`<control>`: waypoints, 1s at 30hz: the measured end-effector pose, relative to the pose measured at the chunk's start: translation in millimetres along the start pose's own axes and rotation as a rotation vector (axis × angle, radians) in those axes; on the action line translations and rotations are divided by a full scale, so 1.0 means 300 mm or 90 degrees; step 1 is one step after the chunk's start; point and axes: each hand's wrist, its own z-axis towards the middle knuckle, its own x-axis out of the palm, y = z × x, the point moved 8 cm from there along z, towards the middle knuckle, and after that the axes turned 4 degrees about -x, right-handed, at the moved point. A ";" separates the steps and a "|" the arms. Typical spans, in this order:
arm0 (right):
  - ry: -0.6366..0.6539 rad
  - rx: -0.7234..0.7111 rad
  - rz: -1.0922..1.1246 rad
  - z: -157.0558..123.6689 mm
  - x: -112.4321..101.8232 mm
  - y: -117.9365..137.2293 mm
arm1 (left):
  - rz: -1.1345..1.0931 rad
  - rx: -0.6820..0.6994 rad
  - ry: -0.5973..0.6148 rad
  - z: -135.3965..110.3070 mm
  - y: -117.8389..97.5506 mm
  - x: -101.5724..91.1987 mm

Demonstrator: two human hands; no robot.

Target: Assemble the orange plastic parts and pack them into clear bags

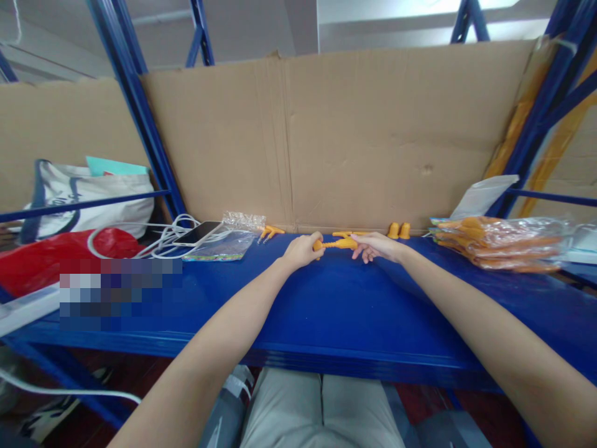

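My left hand (303, 251) is closed around the left end of an orange plastic piece (344, 243) with a thin, ridged neck. At its wider right end, my right hand (377, 245) pinches it with thumb and forefinger, the other fingers curled loosely below. The piece lies roughly level between both hands, just over the blue shelf. Behind it, another orange part (342, 234) rests near the cardboard. Two orange caps (399, 231) stand just beyond my right hand. Left of my left hand lies an orange part with metal prongs (270, 233).
A cardboard sheet (354, 137) closes off the back of the blue shelf (326, 311). Bagged orange parts (499, 242) are stacked at right. A phone (199, 233), white cables (175, 235) and a clear plastic bag (224, 244) lie at left, near a red bag (69, 252).
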 end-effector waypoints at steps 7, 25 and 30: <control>-0.011 0.018 -0.019 0.002 0.006 -0.008 | 0.004 0.001 0.008 -0.002 -0.007 -0.003; -0.114 0.062 0.047 0.009 0.014 0.001 | -0.012 -0.024 0.003 0.002 0.023 0.002; -0.186 0.061 0.069 -0.008 0.000 0.021 | -0.016 -0.016 0.020 0.000 0.019 0.006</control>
